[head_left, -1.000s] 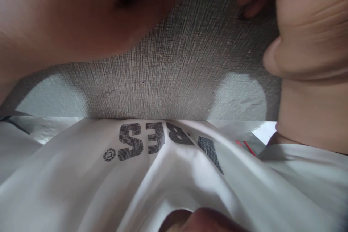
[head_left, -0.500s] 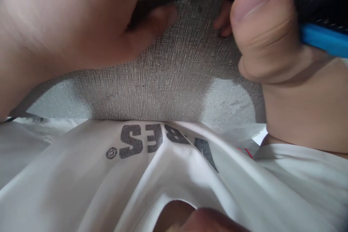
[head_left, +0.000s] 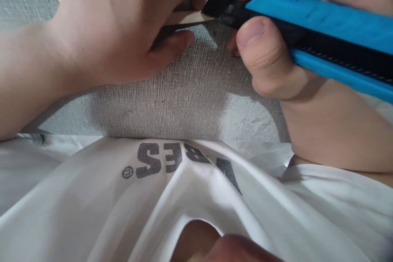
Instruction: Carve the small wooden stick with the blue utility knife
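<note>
My right hand (head_left: 273, 57) is wrapped round a blue and black utility knife (head_left: 310, 20), its thumb along the near side. The knife's black head points left and meets the end of a thin pale strip (head_left: 187, 17), which looks like wood with a dark lower edge. Whether the blade is out, I cannot tell. My left hand (head_left: 129, 24) is closed on the strip from the left, thumb beneath and fingers mostly hidden behind the hand. Both hands are just above a grey textured surface (head_left: 172, 102).
The surface's near edge runs close against my white shirt (head_left: 147, 213) with dark lettering. Clear plastic (head_left: 267, 153) shows past that edge at the right. Shadows of the hands and arms fall over the surface.
The knife and my right hand have moved left and lower in view, so more of the knife shows. My left hand has shifted slightly right, still on the strip.
</note>
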{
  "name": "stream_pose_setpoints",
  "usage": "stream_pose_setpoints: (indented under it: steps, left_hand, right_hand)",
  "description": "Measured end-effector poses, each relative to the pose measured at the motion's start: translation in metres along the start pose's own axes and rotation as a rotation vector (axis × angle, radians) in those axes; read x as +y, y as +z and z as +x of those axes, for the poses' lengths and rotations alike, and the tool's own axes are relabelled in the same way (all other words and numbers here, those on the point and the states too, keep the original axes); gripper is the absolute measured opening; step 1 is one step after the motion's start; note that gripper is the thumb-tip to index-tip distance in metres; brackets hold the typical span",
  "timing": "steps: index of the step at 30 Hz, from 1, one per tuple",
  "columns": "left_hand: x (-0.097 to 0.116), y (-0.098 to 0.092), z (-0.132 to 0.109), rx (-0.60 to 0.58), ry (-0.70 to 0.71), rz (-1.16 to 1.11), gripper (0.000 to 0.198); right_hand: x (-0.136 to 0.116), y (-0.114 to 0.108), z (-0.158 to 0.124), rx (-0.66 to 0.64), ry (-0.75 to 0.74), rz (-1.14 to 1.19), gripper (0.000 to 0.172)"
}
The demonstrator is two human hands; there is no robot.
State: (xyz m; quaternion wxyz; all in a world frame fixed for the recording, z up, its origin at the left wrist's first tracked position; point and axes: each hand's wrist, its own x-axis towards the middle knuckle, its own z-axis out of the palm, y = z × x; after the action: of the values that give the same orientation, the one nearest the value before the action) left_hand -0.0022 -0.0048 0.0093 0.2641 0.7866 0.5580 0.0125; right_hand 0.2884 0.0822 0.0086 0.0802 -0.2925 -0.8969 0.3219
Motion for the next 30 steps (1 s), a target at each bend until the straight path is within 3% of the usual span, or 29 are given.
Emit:
stream_pose_setpoints:
  steps: [1,3,9,12,15,18,21,25,30]
  left_hand:
    - [0.002,-0.001,0.002,-0.047,-0.091,-0.003,0.074]
    - [0.006,-0.002,0.008,-0.072,-0.166,0.02,0.081]
    - [0.006,-0.002,0.018,-0.091,-0.09,0.083,0.085]
    - [0.007,-0.002,0.017,-0.121,-0.122,0.108,0.09]
    - [0.008,0.001,0.016,-0.138,-0.099,0.12,0.076]
    - [0.005,0.009,0.015,-0.054,-0.009,0.105,0.06]
    - [-0.002,0.02,0.013,0.117,0.067,0.085,0.057]
    - [-0.009,0.029,0.011,0.142,0.083,0.095,0.06]
    - [-0.01,0.025,0.011,0.14,0.056,0.069,0.063]
  right_hand:
    - [-0.002,-0.003,0.0,-0.067,0.017,0.0,0.07]
    - [-0.005,-0.005,0.001,-0.001,0.055,0.005,0.074]
    - [0.005,0.009,-0.002,0.183,-0.212,0.02,0.042]
    - [0.008,0.014,-0.004,0.24,-0.236,0.032,0.037]
    - [0.005,0.017,-0.003,0.265,-0.242,0.046,0.036]
    - [0.001,0.021,-0.002,0.295,-0.249,0.046,0.035]
    - [0.0,0.025,0.0,0.346,-0.272,0.043,0.033]
    - [0.004,0.028,0.002,0.403,-0.328,0.029,0.032]
    - [0.004,0.029,0.001,0.392,-0.314,0.033,0.027]
